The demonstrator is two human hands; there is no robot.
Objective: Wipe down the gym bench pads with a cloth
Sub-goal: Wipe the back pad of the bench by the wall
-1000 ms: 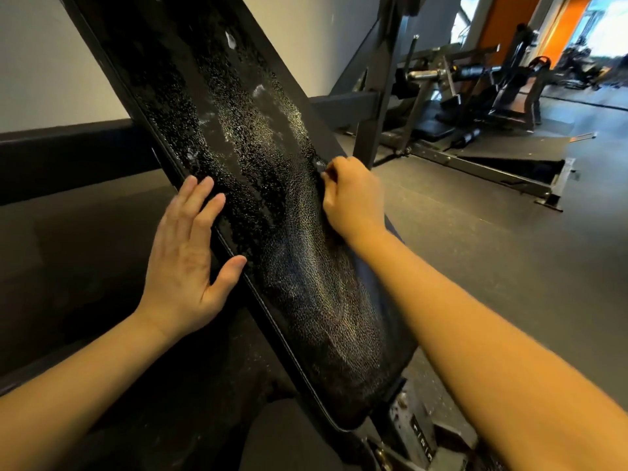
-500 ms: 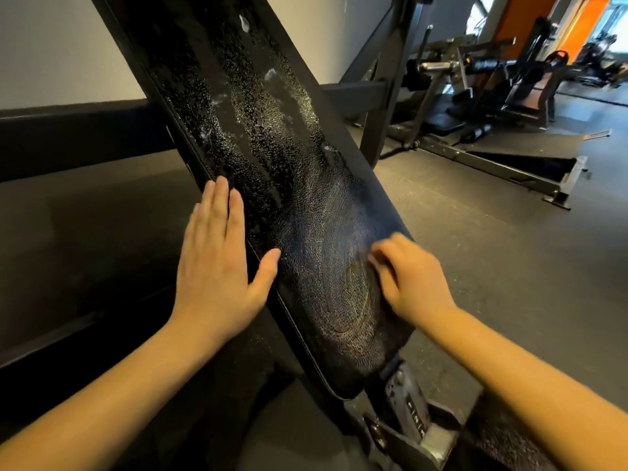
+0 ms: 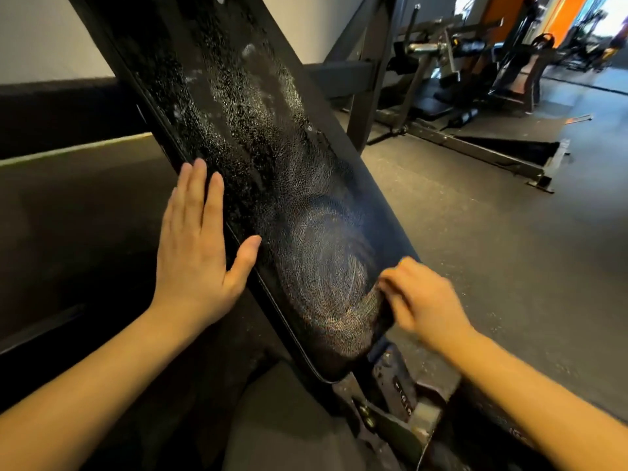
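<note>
Gym floor [image 3: 492, 249] all round us, dark rubber matting, with a pale wall [image 3: 40, 35] up at the left and a row of weight machines [image 3: 475, 79] well apart at the back right. Front and centre we have the bench pad [image 3: 272, 185], black, tilted steeply, running from the top left down to the lower middle. Its face is speckled with wet droplets up high and shows swirled wipe marks low down.

A dark steel post [image 3: 370, 79] stands just behind the pad's right edge, and the metal hinge bracket [image 3: 401, 402] sits right under the pad's bottom end, close to our right wrist. Open matting lies to the right of the pad; the left side is dim and low.

Our left hand [image 3: 195, 246] lies flat along the pad's left edge, fingers straight and released, thumb [image 3: 246, 256] on the face. Our right hand [image 3: 421, 300] is at the lower right edge, blurred, fingers curled in. Whether they clutch the cloth we cannot tell.
</note>
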